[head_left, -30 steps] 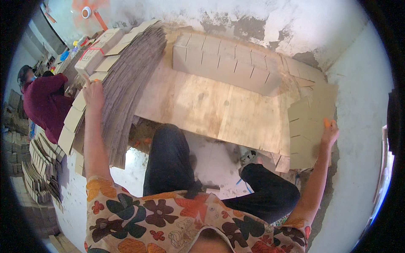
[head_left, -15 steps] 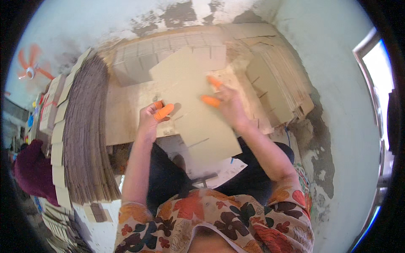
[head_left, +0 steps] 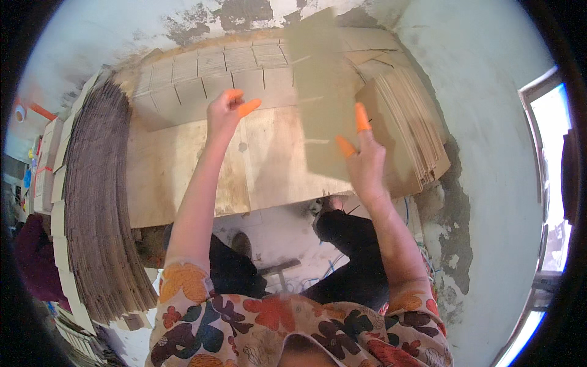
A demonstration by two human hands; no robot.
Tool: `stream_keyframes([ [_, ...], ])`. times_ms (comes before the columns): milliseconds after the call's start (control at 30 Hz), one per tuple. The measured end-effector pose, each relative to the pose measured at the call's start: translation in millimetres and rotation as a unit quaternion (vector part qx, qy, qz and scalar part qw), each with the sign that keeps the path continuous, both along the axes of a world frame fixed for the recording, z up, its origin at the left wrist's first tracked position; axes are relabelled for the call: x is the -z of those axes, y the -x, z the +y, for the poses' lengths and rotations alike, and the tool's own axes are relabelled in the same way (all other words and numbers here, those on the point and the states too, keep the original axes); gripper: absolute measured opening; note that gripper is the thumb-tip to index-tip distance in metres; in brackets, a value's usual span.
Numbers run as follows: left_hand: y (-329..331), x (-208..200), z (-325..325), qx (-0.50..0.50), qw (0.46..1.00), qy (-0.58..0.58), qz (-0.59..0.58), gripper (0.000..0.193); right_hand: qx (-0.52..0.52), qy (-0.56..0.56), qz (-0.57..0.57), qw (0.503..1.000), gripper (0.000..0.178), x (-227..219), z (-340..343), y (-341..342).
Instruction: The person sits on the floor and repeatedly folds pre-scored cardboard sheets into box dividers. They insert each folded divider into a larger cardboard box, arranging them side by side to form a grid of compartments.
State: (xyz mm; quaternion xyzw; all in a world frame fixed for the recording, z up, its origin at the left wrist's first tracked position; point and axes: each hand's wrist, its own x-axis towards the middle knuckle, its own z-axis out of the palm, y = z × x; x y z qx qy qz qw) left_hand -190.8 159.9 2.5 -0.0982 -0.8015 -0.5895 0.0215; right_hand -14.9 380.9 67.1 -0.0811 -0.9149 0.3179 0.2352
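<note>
A tan slotted cardboard sheet point(head_left: 318, 92), blurred by motion, stands on end above the table. My right hand point(head_left: 367, 159) is at its lower right edge, with the thumb over the sheet's face and the forefinger along the edge; the other fingers are hidden. My left hand point(head_left: 226, 116) is held in the air left of the sheet, thumb and forefinger apart, with nothing between them. Orange finger covers show on both hands. Behind my left hand, a row of slotted cardboard pieces point(head_left: 217, 88) stands packed together on the wooden table point(head_left: 189, 189).
On the table's right, more cardboard sheets point(head_left: 409, 122) lean in a stack beside the wall point(head_left: 489, 122). A tall pile of cardboard point(head_left: 98, 208) fills the left side. An orange fan point(head_left: 30, 112) shows at the far left, and cables point(head_left: 318, 272) lie on the floor.
The sheet has moved from over my lap, up and to the right, and now stands more upright. My left hand has moved farther forward, away from it. My right hand has shifted right.
</note>
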Motion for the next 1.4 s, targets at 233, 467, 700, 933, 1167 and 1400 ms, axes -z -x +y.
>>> stream_keyframes([
  [233, 78, 13, 76, 0.024, 0.893, 0.365, 0.263, 0.056, 0.044, -0.053, 0.067, 0.995, 0.068, 17, 40, 63],
  [467, 115, 35, 86, 0.033, 0.847, 0.433, 0.308, 0.041, 0.047, -0.042, 0.077, 0.995, 0.068, 23, 48, 77],
  [700, 110, 35, 75, 0.042, 0.844, 0.354, 0.401, 0.024, 0.046, -0.040, 0.076, 0.995, 0.069, 20, 42, 74],
  [933, 78, 23, 68, 0.128, 0.860, 0.392, 0.302, 0.008, 0.050, -0.048, 0.055, 0.996, 0.070, 17, 34, 74],
  [1167, 99, 26, 64, 0.054, 0.813, 0.371, 0.445, 0.008, 0.042, -0.054, 0.079, 0.995, 0.071, 14, 33, 71],
  [1400, 93, 31, 60, 0.185, 0.777, 0.426, 0.425, 0.010, 0.057, -0.041, 0.035, 0.997, 0.069, 12, 34, 70],
])
